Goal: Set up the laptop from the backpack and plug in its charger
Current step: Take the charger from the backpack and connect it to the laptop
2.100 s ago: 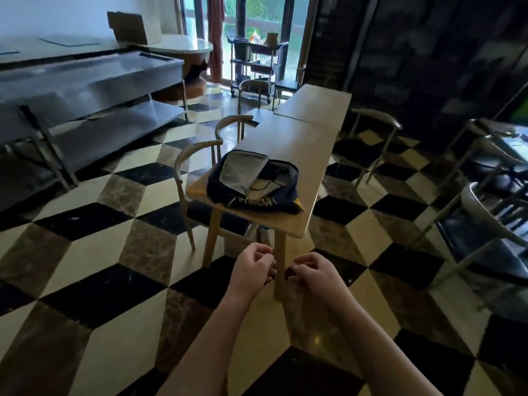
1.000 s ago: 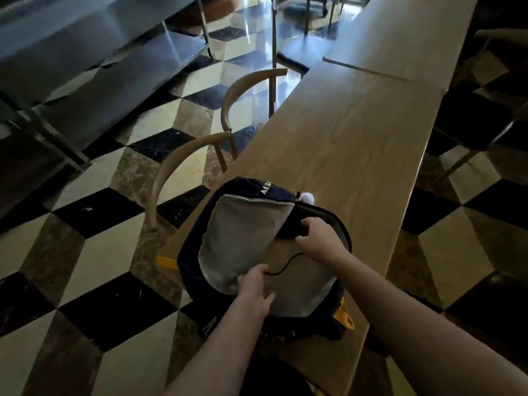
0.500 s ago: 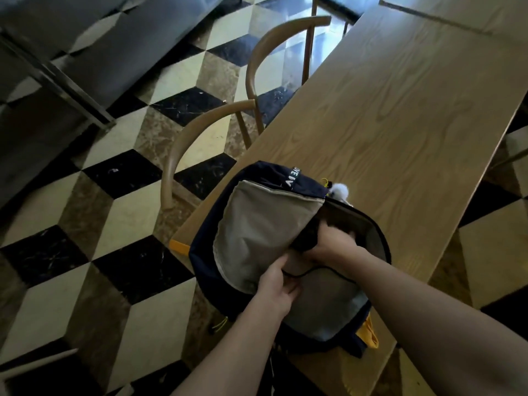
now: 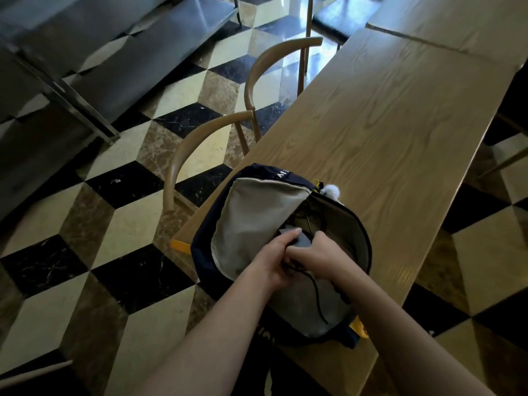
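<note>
A navy backpack with pale grey lining lies unzipped on the near end of a wooden table, its flap folded back to the left. Both hands are at its mouth. My left hand and my right hand close together around a dark grey object, of which only an edge shows above the lining. I cannot tell whether it is the laptop. A thin black cord trails from under the hands across the lining. Nothing else inside the bag can be made out.
Two curved wooden chairs stand tucked against the table's left side. A steel shelf unit runs along the far left. A second table adjoins the far end. A white pompom hangs at the bag's zip.
I have walked up to the table and leaned over the backpack. Both hands went from its lining into the opening and now clasp the dark grey object, which has risen slightly.
</note>
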